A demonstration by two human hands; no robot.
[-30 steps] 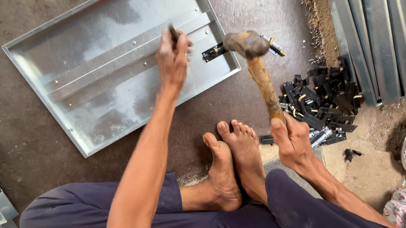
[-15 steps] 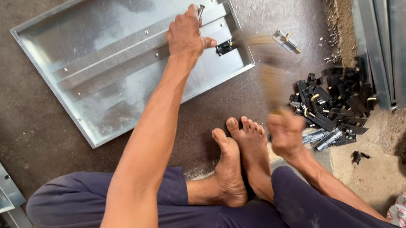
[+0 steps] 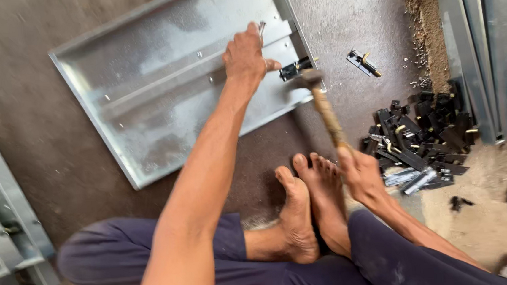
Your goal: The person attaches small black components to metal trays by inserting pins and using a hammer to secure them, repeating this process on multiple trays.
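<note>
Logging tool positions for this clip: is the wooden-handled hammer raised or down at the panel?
Down: the wooden-handled hammer, held in the right hand, has its head at the edge of the shallow galvanised sheet-metal panel.

Heap of small black metal latches (image 3: 422, 133) on dusty brown floor (image 3: 38, 128), one loose black latch with brass pin (image 3: 364, 63) lying apart. Long grey metal strips (image 3: 490, 42) along right edge; grey sheet-metal frames (image 3: 4, 237) stacked at left.

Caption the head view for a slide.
Seated person's left hand steadies a metal panel; right hand brings a hammer onto it.
</note>
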